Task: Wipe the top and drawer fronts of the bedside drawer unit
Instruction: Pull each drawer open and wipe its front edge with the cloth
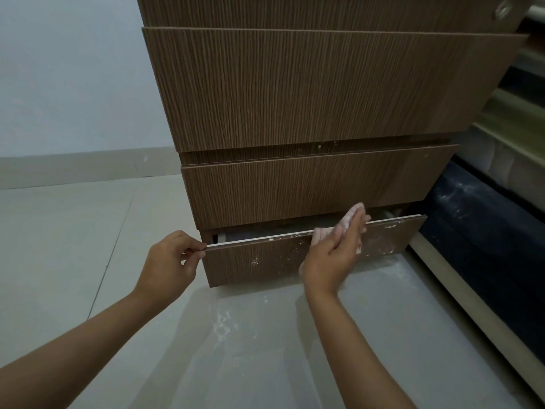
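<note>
From the head view, the left hand (172, 255) pinches the corner of the bottom drawer front (283, 255), pulled slightly out at floor level, while the right hand (333, 249) presses a cloth (351, 215) over its top edge; hard wiping could push it shut on the fingers.
</note>
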Motion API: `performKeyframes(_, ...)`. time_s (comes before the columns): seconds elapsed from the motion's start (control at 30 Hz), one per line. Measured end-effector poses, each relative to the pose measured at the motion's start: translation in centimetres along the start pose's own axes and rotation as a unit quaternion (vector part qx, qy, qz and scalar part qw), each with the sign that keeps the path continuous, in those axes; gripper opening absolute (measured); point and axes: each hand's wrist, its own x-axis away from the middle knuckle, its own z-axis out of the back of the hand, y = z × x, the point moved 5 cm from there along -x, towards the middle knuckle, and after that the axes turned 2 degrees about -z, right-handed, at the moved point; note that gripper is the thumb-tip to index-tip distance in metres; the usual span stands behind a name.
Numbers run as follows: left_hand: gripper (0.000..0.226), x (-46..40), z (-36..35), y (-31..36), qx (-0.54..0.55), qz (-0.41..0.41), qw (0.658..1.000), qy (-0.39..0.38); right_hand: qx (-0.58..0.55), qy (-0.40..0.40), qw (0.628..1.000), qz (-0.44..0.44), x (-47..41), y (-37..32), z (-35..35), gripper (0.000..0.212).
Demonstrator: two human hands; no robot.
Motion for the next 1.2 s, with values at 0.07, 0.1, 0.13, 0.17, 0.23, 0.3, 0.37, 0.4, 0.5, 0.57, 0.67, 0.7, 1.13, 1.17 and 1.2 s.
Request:
performKeyframes(0.07,0.01,0.3,0.1,0.0,0.007,0.004,1.0,-0.002,0.002,-0.026,0.999,0.022,2.9,0.1,0.0,0.051)
performKeyframes(0.1,0.01,0.5,0.2,0.1,0.01,0.009,1.0,-0.003,0.003,-0.047,0.998,0.036,4.3,0.1,-0.1,0.051)
performKeyframes(0.13,0.01,0.7,0.3,0.2,0.016,0.015,1.0,-0.003,0.004,-0.073,0.996,0.051,5.7,-0.1,-0.4,0.05)
performKeyframes(0.17,0.01,0.8,0.3,0.2,0.022,0.021,1.0,-0.004,0.004,-0.103,0.993,0.063,7.0,-0.3,-0.8,0.05)
performKeyframes(0.23,0.01,1.1,0.4,0.4,0.029,0.025,0.999,-0.008,0.011,-0.163,0.983,0.087,9.2,-0.7,-1.9,0.05)
performKeyframes(0.3,0.01,1.3,0.4,0.5,0.027,0.023,0.999,-0.014,0.03,-0.212,0.971,0.102,10.6,-0.7,-3.3,0.05)
performKeyframes(0.37,0.009,1.5,0.4,0.6,0.022,0.024,0.999,-0.018,0.055,-0.238,0.964,0.101,11.3,-0.2,-4.5,0.052)
performKeyframes(0.4,0.009,1.7,0.5,0.6,0.023,0.027,0.999,-0.019,0.069,-0.24,0.963,0.102,11.4,0.0,-4.9,0.053)
performKeyframes(0.5,0.01,1.7,0.5,0.4,0.032,0.03,0.999,-0.019,0.111,-0.237,0.958,0.113,11.5,0.3,-5.3,0.061)
performKeyframes(0.57,0.011,1.7,0.5,0.4,0.036,0.03,0.999,-0.017,0.129,-0.23,0.957,0.118,11.3,0.4,-5.2,0.064)
performKeyframes(0.67,0.011,1.7,0.5,0.4,0.041,0.034,0.998,-0.018,0.133,-0.207,0.963,0.111,10.1,0.7,-4.7,0.06)
performKeyframes(0.7,0.011,1.7,0.5,0.4,0.043,0.032,0.998,-0.018,0.13,-0.199,0.966,0.105,9.6,0.8,-4.4,0.058)
performKeyframes(1.13,0.012,1.7,0.6,0.4,0.034,0.038,0.998,-0.021,0.125,-0.06,0.99,0.025,2.3,2.8,-0.4,0.046)
performKeyframes(1.17,0.012,1.7,0.6,0.4,0.033,0.037,0.999,-0.021,0.124,-0.051,0.991,0.019,2.0,2.8,-0.3,0.045)
performKeyframes(1.2,0.012,1.7,0.7,0.5,0.032,0.035,0.999,-0.022,0.123,-0.044,0.991,0.015,1.7,2.9,-0.2,0.045)
